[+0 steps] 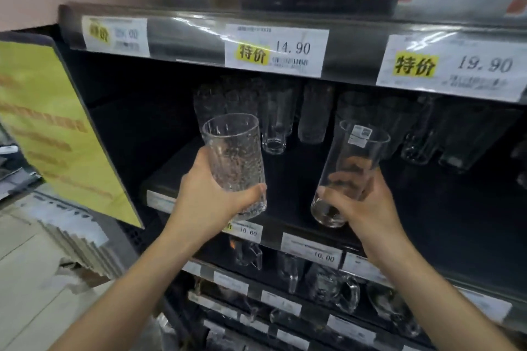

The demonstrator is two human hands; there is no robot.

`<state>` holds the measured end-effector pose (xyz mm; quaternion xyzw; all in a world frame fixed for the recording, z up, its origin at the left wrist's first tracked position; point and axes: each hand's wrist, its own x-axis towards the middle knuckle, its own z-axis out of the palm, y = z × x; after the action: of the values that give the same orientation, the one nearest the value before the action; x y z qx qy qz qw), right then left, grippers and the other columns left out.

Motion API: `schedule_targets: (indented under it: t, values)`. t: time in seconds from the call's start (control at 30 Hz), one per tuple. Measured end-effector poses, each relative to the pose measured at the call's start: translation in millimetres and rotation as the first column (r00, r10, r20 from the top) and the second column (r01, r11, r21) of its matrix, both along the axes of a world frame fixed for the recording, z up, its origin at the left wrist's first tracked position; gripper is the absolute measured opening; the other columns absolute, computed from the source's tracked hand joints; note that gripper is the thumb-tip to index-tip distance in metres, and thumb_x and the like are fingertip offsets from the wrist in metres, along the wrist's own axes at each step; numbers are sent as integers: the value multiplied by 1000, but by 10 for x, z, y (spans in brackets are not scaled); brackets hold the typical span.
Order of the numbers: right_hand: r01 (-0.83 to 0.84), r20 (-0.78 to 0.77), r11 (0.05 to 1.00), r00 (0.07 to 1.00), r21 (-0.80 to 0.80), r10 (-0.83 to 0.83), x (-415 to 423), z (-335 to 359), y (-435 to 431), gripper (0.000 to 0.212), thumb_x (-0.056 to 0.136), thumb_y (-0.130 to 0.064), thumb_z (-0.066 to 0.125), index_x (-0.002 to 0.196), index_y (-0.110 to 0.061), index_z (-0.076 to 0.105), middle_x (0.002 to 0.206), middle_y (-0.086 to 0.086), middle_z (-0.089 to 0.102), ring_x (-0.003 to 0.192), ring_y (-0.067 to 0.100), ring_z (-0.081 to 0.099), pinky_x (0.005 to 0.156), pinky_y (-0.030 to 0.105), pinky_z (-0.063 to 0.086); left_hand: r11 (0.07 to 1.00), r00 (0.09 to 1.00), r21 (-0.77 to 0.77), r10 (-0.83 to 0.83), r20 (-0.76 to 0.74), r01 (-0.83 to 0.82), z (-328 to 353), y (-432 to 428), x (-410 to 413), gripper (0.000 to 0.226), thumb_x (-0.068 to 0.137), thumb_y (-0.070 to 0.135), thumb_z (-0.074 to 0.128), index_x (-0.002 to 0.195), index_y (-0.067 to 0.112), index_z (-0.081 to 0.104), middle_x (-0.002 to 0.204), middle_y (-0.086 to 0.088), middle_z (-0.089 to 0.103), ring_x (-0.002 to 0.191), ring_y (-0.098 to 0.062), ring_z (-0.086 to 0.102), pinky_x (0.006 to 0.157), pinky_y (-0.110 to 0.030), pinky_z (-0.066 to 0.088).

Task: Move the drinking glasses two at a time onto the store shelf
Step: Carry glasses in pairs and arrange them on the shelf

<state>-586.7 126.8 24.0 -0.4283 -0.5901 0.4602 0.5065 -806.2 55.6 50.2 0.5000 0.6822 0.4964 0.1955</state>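
Observation:
My left hand (212,196) grips a tall textured drinking glass (235,157) around its lower half, held upright in front of the dark store shelf (285,177). My right hand (362,202) grips a tall smooth drinking glass (353,159) near its base; it tilts slightly right and carries a small white label near the rim. Both glasses hover just above the shelf's front edge. Several more clear glasses (275,120) stand at the back of the same shelf.
A shelf above carries price tags (276,50) along its front rail. Glass mugs (332,285) fill the lower shelves. A yellow sign (54,128) hangs at the shelf's left end. Stacked paper lies on the floor at the lower left.

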Motion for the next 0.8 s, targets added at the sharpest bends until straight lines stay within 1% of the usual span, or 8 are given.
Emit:
schedule_targets:
  t: [0.07,0.1,0.2,0.3,0.37,0.53,0.67,0.8]
  values:
    - [50,4,999,999,0,-50,16,-4,-8,53,75,-10,82,110,-35,52,102,0,70,87,8,71,68,21,51,999,999,-7,-45,-4,45,-4,90,-18,68,62,38,90,114,39,46,98,24,61,84,15,56,59,-1,42]
    - [60,7,998,998,0,-60,24,4,-21,53,75,-9,82,111,-34,52,102,0,70,88,10,71,70,24,52,999,999,1,-50,-5,50,-7,115,-23,68,62,38,90,114,39,46,97,25,60,83,15,55,58,-1,42]
    - [178,-3,984,984,4,-178,58,5,-98,52,75,-9,82,111,-33,52,102,1,69,88,12,71,71,24,52,988,988,10,-151,2,151,-9,226,-38,69,62,39,90,117,36,47,100,24,59,89,12,56,65,-5,40]
    - [283,-6,959,959,7,-283,112,25,-257,52,76,-8,81,113,-30,52,102,1,69,85,6,70,62,17,53,965,965,-6,-260,16,260,5,282,-24,67,64,37,89,115,37,47,101,23,59,90,9,57,72,-14,47]
    - [353,-12,936,935,3,-353,171,43,-348,51,76,-9,81,112,-32,52,101,0,69,85,7,71,61,17,54,943,943,-6,-333,21,333,17,308,2,65,64,37,89,114,39,47,100,23,61,89,8,58,74,-18,50]
    - [530,-44,848,847,4,-529,360,45,-549,47,77,-13,82,108,-34,54,95,-6,72,85,5,70,68,21,51,895,894,8,-447,32,447,-25,389,112,66,64,35,90,117,32,52,103,20,64,92,6,62,70,-12,45]
    - [579,-7,815,815,10,-579,535,37,-668,50,77,-15,83,114,-31,53,99,-4,71,86,6,71,64,20,52,869,868,17,-495,34,495,-94,419,263,67,63,33,91,118,31,53,103,17,66,93,4,63,73,-14,46]
    - [592,42,806,804,23,-593,733,28,-685,52,75,-19,84,115,-32,52,103,-1,71,91,11,70,72,26,55,861,861,18,-509,19,508,-131,455,453,66,63,32,91,116,31,51,103,17,65,94,3,62,73,-16,46]
